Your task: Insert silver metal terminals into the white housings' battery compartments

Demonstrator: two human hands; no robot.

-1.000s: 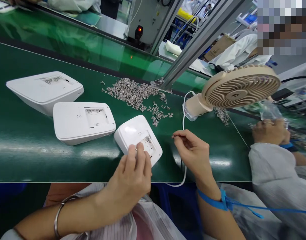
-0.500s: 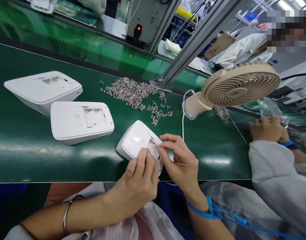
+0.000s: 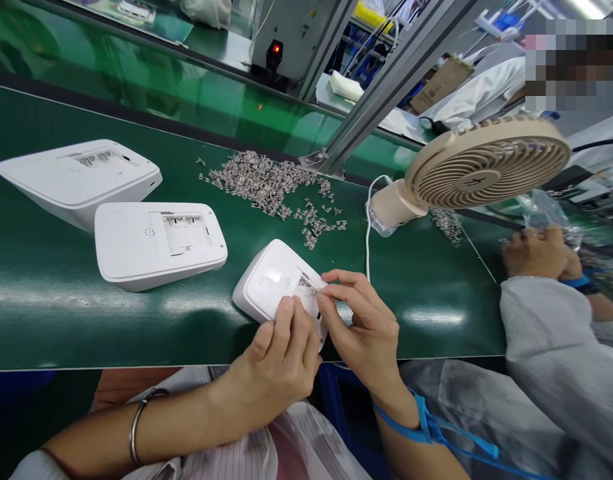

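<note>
A small white plastic housing (image 3: 269, 280) lies tilted at the near edge of the green conveyor belt (image 3: 61, 313), its open battery bay facing up. My left hand (image 3: 279, 357) grips its near edge with curled fingers. My right hand (image 3: 361, 323) pinches a small metal contact at the bay, fingertips pressed together. A blue strap circles my right wrist. A heap of small metal contacts (image 3: 266, 183) lies beyond the housing.
Two more white housings (image 3: 159, 243) (image 3: 79, 180) lie to the left on the belt. A beige desk fan (image 3: 481, 167) with a white cable stands at the right. A co-worker's hand (image 3: 536, 253) in a white sleeve works at the far right. An aluminium post (image 3: 386, 80) slants behind.
My right hand came in from the open belt to the housing's battery bay with the contact. The housing has tipped up slightly under my left hand.
</note>
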